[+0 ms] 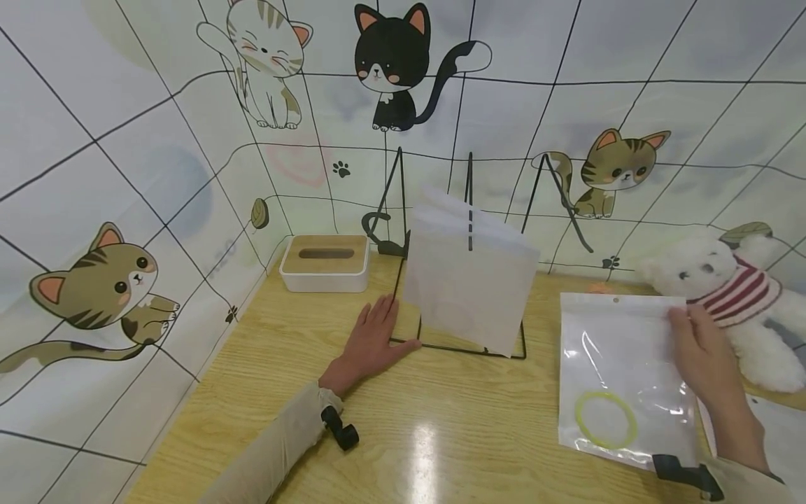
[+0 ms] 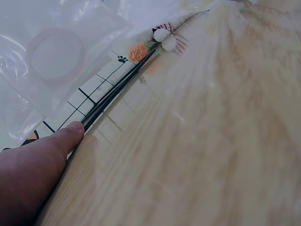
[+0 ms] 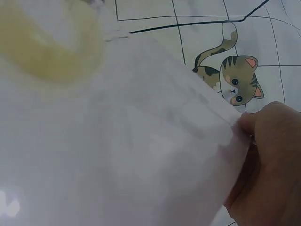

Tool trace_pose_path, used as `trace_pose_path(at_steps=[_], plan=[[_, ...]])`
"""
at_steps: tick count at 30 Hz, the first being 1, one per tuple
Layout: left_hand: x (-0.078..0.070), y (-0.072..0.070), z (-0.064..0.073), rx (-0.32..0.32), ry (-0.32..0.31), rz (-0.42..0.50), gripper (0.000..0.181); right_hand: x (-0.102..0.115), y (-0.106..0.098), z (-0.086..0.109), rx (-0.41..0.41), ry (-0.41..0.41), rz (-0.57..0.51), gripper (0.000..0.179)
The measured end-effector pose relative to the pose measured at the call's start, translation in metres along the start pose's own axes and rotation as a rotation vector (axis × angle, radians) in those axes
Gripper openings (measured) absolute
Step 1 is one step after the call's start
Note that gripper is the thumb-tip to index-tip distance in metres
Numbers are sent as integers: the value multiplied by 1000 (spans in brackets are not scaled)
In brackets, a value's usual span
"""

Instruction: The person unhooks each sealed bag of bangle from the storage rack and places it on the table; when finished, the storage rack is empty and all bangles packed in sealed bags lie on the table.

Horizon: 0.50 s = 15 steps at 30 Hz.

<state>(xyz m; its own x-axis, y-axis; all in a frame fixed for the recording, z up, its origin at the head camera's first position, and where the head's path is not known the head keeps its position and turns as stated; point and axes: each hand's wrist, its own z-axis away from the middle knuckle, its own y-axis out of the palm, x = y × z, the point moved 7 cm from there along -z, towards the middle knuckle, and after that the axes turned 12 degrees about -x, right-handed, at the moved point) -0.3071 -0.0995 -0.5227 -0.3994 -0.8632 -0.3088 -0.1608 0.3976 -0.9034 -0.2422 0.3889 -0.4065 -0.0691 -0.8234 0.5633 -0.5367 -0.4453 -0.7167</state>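
Note:
My right hand (image 1: 708, 357) pinches the right edge of a flat white plastic bag (image 1: 620, 350), near its top corner. Low in that bag shows a yellow ring (image 1: 606, 420), which is blurred in the right wrist view. My left hand (image 1: 378, 336) lies with its fingers straight on the table, at the left front of a black wire rack (image 1: 462, 350). In the left wrist view its thumb (image 2: 70, 136) touches the rack's base wire. White bags (image 1: 472, 280) hang on the rack's middle prong; their far side is hidden.
A white tissue box (image 1: 324, 276) with a wooden lid stands behind my left hand. At the right sits a white plush bear (image 1: 699, 273) in a striped top, with another white bag (image 1: 777, 434) before it. A cat-print cloth (image 1: 504, 112) covers the walls.

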Motion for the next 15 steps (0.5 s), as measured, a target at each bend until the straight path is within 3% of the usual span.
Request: trace_pose_path(at_steps=[6, 15], plan=[[0, -1, 1, 10, -6, 3, 102, -10, 17, -3, 153, -103, 77, 35], [-1, -1, 1, 14, -7, 6, 101, -27, 25, 0, 301, -67, 41, 48]])
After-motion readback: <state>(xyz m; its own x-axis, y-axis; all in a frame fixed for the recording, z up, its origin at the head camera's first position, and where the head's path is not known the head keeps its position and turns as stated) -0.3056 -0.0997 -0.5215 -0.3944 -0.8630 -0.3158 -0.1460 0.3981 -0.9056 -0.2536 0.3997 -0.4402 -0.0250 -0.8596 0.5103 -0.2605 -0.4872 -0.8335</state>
